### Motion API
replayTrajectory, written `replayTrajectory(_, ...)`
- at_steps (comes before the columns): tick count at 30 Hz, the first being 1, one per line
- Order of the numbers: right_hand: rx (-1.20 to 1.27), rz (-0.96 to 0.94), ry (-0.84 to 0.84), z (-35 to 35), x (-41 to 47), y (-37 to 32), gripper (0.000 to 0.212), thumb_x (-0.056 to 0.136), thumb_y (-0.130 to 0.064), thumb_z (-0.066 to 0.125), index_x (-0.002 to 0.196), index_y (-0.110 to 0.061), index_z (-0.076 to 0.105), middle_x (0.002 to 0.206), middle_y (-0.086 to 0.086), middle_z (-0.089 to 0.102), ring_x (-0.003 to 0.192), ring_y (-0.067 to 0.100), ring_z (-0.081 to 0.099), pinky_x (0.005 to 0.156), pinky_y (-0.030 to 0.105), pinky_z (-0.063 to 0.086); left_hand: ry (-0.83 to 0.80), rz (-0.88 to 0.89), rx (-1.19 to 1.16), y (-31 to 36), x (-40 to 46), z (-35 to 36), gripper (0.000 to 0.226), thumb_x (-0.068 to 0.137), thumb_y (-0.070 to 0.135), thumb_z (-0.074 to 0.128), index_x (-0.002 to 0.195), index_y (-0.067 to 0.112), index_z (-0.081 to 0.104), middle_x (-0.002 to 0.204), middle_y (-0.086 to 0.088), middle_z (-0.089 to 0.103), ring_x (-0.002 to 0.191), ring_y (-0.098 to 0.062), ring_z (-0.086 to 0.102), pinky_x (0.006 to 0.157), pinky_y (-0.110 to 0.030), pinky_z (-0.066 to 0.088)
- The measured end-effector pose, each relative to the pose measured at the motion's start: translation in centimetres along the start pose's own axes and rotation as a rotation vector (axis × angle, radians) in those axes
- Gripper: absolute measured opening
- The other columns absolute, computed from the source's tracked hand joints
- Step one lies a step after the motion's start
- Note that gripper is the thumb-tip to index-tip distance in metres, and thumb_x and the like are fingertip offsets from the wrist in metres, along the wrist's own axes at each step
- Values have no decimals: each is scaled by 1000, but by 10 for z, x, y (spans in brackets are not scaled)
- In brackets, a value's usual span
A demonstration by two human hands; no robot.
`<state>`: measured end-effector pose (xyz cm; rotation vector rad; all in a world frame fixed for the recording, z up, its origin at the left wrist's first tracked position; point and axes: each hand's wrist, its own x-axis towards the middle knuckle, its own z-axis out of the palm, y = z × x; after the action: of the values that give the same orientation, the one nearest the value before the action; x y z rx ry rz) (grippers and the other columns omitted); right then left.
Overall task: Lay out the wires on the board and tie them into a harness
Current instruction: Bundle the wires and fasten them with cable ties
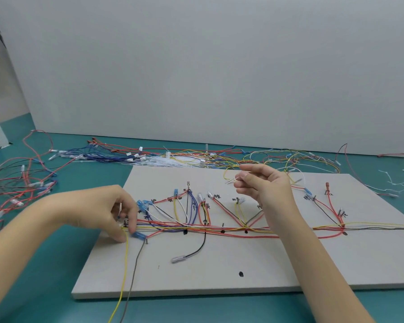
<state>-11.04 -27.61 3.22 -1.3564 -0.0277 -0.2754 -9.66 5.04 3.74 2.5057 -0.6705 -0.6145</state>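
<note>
head view: left hand (112, 210) pinches yellow wire (126, 259) on board (219, 271); right hand (264, 185) pinches wire terminal (230, 181).

Wires (219, 227) run across the board (219, 271); loose wires (173, 155) lie on the table behind it.

Grey board (219, 264) flat on surface; coloured wires (219, 228) bundled lengthwise across its middle, branches fanning toward far edge.

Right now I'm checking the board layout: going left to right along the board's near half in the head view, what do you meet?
Yellow wire → grey wire → black wire's clear terminal → black dot → right forearm.
</note>
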Motion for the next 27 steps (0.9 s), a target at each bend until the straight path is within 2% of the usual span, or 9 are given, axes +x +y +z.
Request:
replayTrajectory(4,-2,20,-10,-1,1,1,14,89,6,59,93,-4,68,68,6,69,60,18,67,56,24,56,89,38,-50,0,-4,6,28,55,57,78,71,35,73,67,16,53,63,-10,43,62,-26,38)
replayTrajectory(7,9,65,-49,-1,2,-1,19,93,7,51,96,-3,67,66,5,66,63,20,69,58,25,57,158,103,-79,10,-10,5,30,57,58,77,72,32,73,79,14,59,65,-9,44,62,-20,38)
replayTrajectory(11,154,200,-99,1,1,-6,26,92,10,37,96,-2,60,56,4,57,58,22,66,54,27,56,195,193,-368,41,-6,5,23,60,39,82,67,21,69,74,-1,65,66,-15,54,63,-25,43)
replayTrajectory(14,181,290,-154,1,-2,-8,27,91,8,31,88,-7,53,60,4,38,39,16,47,36,22,38,231,208,-515,66,9,11,16,69,19,79,63,19,65,62,-3,63,58,-13,55,58,-19,46)
replayTrajectory(18,30,342,-378,-2,-7,-9,25,99,-2,34,91,-12,56,58,-4,24,31,4,21,32,9,18,318,139,-572,87,32,27,32,80,7,74,56,22,60,50,7,52,45,-6,41,43,-16,33)
replayTrajectory(20,-70,362,-553,-3,-11,-11,24,102,-19,41,102,-11,64,56,-7,20,30,2,17,32,7,17,381,93,-576,93,41,35,36,78,8,71,50,23,56,46,10,45,43,-6,34,40,-15,26)
replayTrajectory(22,-155,427,-759,-2,-16,-14,41,101,-42,42,108,-13,68,57,-8,17,30,2,16,32,8,17,438,62,-597,96,48,40,36,76,9,67,46,22,53,42,11,38,40,-6,27,37,-14,22)
replayTrajectory(24,-170,471,-890,-1,-20,-15,47,97,-51,44,100,-13,71,56,-9,17,28,0,17,31,8,17,456,37,-617,96,52,42,37,76,8,67,46,21,51,41,10,35,38,-7,24,35,-15,21)
replayTrajectory(27,-223,476,-933,-7,-20,-19,31,94,-39,56,79,-14,68,47,-10,25,25,0,23,31,8,16,402,42,-636,91,50,43,32,79,5,70,54,17,53,41,11,44,35,-5,30,36,-13,24)
